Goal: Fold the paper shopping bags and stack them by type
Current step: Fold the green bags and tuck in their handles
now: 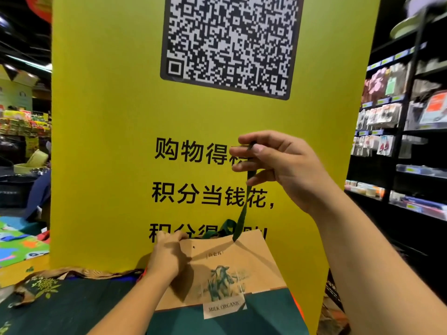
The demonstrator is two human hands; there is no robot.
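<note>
Two grips | left hand (167, 258) on paper bag (244, 262) rim | right hand (283, 165) pinching green handle (242, 215) | bottom cropped

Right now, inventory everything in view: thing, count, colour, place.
brown paper shopping bag with cow print and teal base: one, centre bottom, before the board.
dark green ribbon handle: one, pulled taut upward from the bag's mouth.
yellow board with QR code and black text: one, behind the bag.
dark green leaf-patterned flat item: one, lower left.
black shelves of packaged goods: several tiers, right edge.
left hand: one, grips the bag's top edge.
right hand: one, raised, pinches the handle.
</note>
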